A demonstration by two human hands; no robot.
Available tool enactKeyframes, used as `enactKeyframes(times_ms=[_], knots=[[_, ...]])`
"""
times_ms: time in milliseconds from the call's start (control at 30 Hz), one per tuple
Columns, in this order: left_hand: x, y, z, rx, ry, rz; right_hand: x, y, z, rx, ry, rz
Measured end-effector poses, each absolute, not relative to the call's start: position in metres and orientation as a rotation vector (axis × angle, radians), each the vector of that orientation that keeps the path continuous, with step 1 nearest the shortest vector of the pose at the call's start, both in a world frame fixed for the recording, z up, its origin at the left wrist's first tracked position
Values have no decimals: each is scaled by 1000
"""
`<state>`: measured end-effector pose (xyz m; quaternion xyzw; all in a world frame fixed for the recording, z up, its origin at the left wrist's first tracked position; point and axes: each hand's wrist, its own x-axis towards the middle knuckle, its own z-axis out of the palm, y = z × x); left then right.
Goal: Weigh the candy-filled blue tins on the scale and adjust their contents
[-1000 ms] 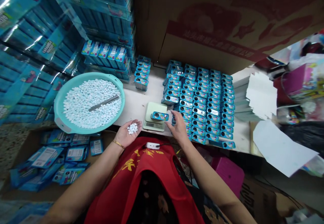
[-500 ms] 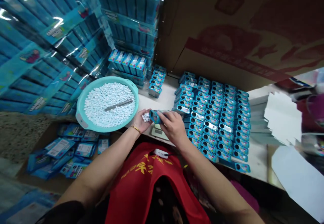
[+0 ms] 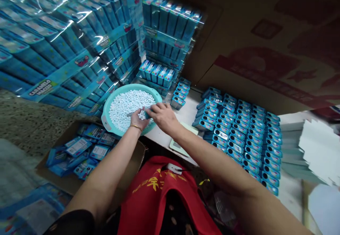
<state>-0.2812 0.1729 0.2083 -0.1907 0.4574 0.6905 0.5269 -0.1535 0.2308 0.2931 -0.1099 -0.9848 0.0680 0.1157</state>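
My left hand [image 3: 140, 120] is cupped over the near right part of a turquoise basin [image 3: 105, 111], with a small heap of white candies [image 3: 142, 115] in its palm. My right hand [image 3: 163, 116] grips a small blue box [image 3: 147, 111], tilted close above the left palm; the fingers cover most of it. White pellet candies [image 3: 123, 102] fill the basin. A grey stick lies among them, largely hidden behind my left hand. Below my right forearm, a pale scale [image 3: 180, 146] rests on the white table [image 3: 159, 135].
Rows of upright blue boxes [image 3: 240, 132] with dark round openings stand to the right. Wrapped stacks of blue boxes [image 3: 79, 47] rise at the left and back. A large brown carton [image 3: 239, 50] borders the table. Flat blue packs fill a cardboard box [image 3: 47, 178] at lower left.
Both hands have moved left, from beside the scale to over the basin's edge, keeping the candies and the blue box. The camera view has shifted left.
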Motion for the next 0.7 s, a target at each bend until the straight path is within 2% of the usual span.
enactKeyframes(times_ms=[167, 333, 500, 700], knots=[[-297, 167, 199, -592, 884, 1758, -115, 235, 267, -731, -2434, 767], [-301, 156, 194, -607, 917, 1690, -45, 228, 232, -1084, -1982, 1128], [-298, 141, 192, -599, 964, 1659, 14, 221, 196, -1288, -1667, 1319], [-300, 129, 188, -674, 1002, 1708, 38, 216, 157, -1340, -1502, 1348]])
